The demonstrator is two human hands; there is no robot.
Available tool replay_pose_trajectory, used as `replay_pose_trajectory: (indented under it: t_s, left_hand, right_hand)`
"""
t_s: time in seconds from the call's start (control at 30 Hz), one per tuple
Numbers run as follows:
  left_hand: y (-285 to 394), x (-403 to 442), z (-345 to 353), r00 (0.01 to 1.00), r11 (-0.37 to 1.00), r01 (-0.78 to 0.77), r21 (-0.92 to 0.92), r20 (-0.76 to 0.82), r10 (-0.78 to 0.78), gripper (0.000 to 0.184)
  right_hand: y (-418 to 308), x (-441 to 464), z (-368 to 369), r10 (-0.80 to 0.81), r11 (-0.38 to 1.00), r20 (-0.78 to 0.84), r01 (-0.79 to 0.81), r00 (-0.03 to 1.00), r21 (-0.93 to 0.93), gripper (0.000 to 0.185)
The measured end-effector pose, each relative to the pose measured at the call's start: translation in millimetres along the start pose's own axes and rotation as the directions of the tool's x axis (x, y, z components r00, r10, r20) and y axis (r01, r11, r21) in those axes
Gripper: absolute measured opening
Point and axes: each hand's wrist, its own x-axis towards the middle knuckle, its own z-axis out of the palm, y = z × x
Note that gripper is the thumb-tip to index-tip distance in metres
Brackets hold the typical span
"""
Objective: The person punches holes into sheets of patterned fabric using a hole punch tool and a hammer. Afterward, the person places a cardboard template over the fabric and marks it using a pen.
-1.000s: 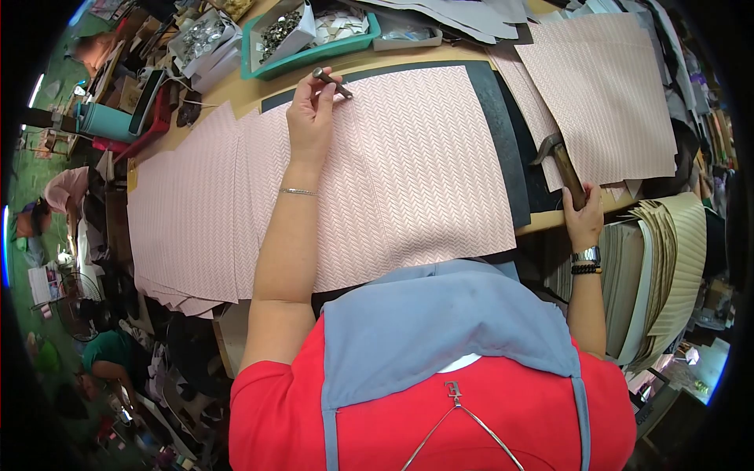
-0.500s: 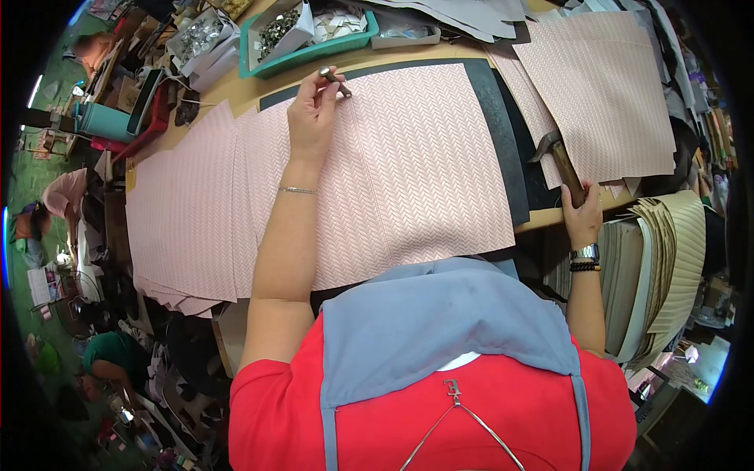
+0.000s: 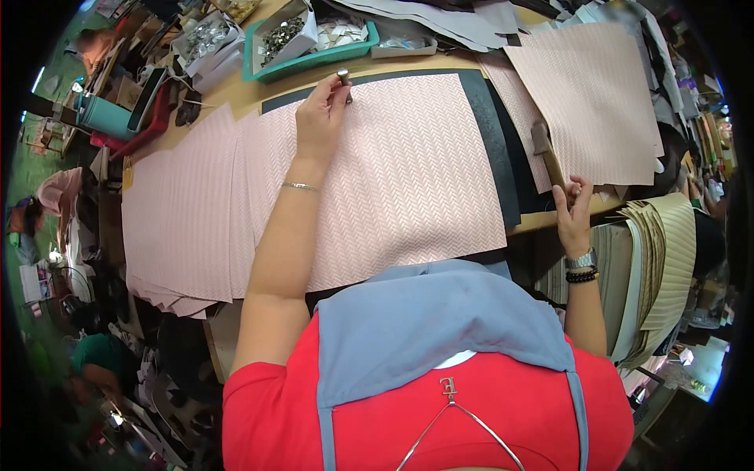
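Note:
My left hand (image 3: 318,118) is closed around a metal punch (image 3: 344,79), held nearly upright at the far edge of a pale pink sheet with a woven herringbone texture (image 3: 424,165). The punch's lower tip meets or hovers just over the sheet; I cannot tell which. A dark mat (image 3: 503,157) shows beneath the sheet. At the table's right, my right hand (image 3: 576,212) has its fingers around the handle end of a hammer (image 3: 552,161). The hammer's head points away from me, over more pink sheets (image 3: 593,102).
Overlapping pink sheets (image 3: 177,212) lie to the left. A teal basket (image 3: 314,65) with small metal parts stands at the back, near a white box (image 3: 404,49). Stacked folded material (image 3: 667,267) hangs at the right. Other people (image 3: 102,361) are at the far left.
The punch has turned more upright in my left hand, which shifted slightly right. The hammer has rolled in my right hand, its head now turned differently, and the grip looks looser.

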Motion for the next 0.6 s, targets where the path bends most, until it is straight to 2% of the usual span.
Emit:
replay_pose_trajectory:
  t_s: [0.03, 0.13, 0.2, 0.23, 0.27, 0.33, 0.53, 0.57, 0.6]
  left_hand:
    - [0, -1, 1, 1.0, 1.0, 0.011, -0.011, -0.009, -0.011, 0.022]
    - [-1, 1, 1, 0.999, 0.999, 0.035, 0.022, -0.012, -0.034, 0.021]
    - [0, 1, 1, 0.998, 0.998, 0.056, 0.032, 0.008, -0.056, 0.022]
    - [0, 0, 0, 0.997, 0.997, 0.071, 0.023, 0.024, -0.072, 0.023]
    - [-3, 0, 0, 0.995, 0.996, 0.085, 0.015, 0.04, -0.086, 0.024]
    - [-3, 1, 3, 0.999, 0.999, 0.045, -0.011, -0.013, -0.045, 0.022]
    - [0, 0, -1, 0.998, 0.995, 0.065, 0.075, 0.011, -0.066, 0.025]
    - [-4, 0, 1, 0.999, 0.998, 0.039, 0.039, -0.006, -0.039, 0.024]
    - [-7, 1, 1, 1.0, 0.999, 0.022, 0.039, -0.01, -0.022, 0.024]
  right_hand:
    - [-32, 0, 4, 0.068, 0.966, 0.053, -0.079, 0.996, 0.246, 0.042]
    - [-102, 13, 15, -0.196, 0.972, 0.241, 0.155, 0.951, 0.179, 0.037]
    - [-142, 24, 24, -0.276, 0.956, 0.373, 0.212, 0.886, 0.203, 0.032]
    - [-153, 30, 36, -0.352, 0.936, 0.37, 0.315, 0.86, 0.16, 0.033]
    - [-166, 37, 44, -0.337, 0.941, 0.423, 0.288, 0.841, 0.178, 0.03]
    - [-188, 53, 60, -0.3, 0.95, 0.535, 0.298, 0.79, 0.093, 0.027]
    - [-217, 90, 99, -0.442, 0.888, 0.489, 0.445, 0.752, 0.117, 0.028]
    - [-224, 95, 95, -0.469, 0.874, 0.481, 0.469, 0.741, 0.13, 0.025]
    - [-231, 98, 93, -0.539, 0.842, 0.375, 0.491, 0.754, 0.223, 0.023]
